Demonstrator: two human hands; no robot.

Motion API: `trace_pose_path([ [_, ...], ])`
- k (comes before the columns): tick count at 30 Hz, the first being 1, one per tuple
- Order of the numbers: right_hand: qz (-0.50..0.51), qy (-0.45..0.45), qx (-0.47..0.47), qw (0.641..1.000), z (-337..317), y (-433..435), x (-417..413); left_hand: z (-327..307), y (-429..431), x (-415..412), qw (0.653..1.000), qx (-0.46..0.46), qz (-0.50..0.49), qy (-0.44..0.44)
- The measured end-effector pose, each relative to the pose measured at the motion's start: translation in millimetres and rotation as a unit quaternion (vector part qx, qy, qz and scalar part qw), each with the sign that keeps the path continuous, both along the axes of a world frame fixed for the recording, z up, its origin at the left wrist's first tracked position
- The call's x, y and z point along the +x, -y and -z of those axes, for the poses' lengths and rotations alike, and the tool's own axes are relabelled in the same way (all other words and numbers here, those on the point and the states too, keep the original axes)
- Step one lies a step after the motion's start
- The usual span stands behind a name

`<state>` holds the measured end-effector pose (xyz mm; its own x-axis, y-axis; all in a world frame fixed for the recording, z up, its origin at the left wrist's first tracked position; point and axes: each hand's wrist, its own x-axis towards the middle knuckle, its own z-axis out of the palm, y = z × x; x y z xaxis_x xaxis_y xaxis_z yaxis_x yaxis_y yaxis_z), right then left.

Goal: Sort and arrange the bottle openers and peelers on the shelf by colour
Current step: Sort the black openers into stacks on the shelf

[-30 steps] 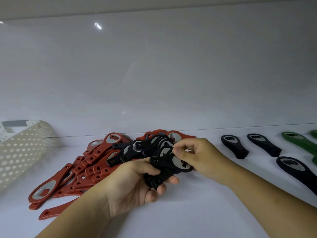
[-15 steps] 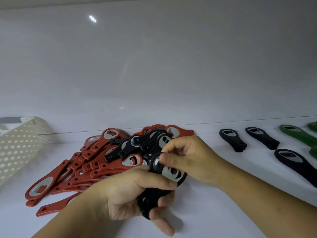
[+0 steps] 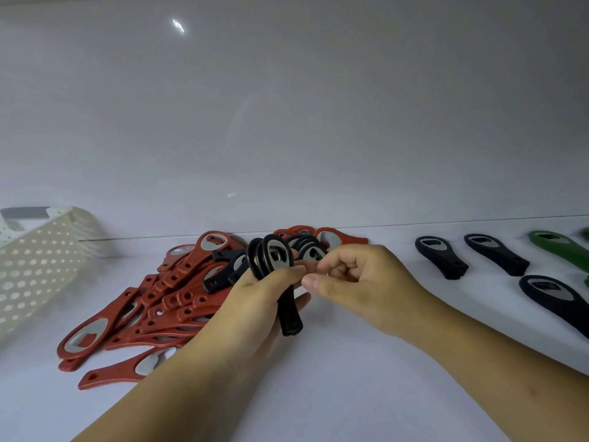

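My left hand [image 3: 251, 304] grips a bundle of black bottle openers [image 3: 271, 256], held upright with the metal heads on top and the handles sticking out below my fingers. My right hand [image 3: 360, 282] sits just right of the bundle with its fingers curled. Its thumb and fingertips are close to my left thumb, and nothing shows between them. Behind the hands lies a heap of red bottle openers [image 3: 143, 307]. A few more black openers [image 3: 223, 275] lie on top of the heap.
A white perforated basket [image 3: 38, 260] stands at the far left. To the right, dark openers [image 3: 441, 256] lie in a row on the white shelf [image 3: 350, 393], with green openers [image 3: 557, 247] beyond them at the right edge. The shelf's glossy back wall rises close behind.
My left hand has turned the black bundle from lying flat to upright. My right hand has come off the bundle's head and now sits beside it.
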<state>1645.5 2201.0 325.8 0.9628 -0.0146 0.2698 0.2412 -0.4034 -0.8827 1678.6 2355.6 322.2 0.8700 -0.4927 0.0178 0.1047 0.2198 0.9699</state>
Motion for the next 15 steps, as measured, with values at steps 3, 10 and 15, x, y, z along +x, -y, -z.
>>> trace_pose_path([
  [3,-0.086,-0.037,-0.07,0.993,-5.5,-4.3,-6.6,5.1,1.9,-0.9,1.0,0.021,0.011,0.008],
  [10,-0.135,-0.08,-0.052,0.986,1.1,-8.0,-5.7,10.9,1.0,-3.2,0.982,0.136,0.027,0.125],
  [15,-0.156,-0.06,-0.022,0.986,3.5,-10.9,-6.8,7.2,3.4,-10.7,0.98,0.137,0.027,0.139],
])
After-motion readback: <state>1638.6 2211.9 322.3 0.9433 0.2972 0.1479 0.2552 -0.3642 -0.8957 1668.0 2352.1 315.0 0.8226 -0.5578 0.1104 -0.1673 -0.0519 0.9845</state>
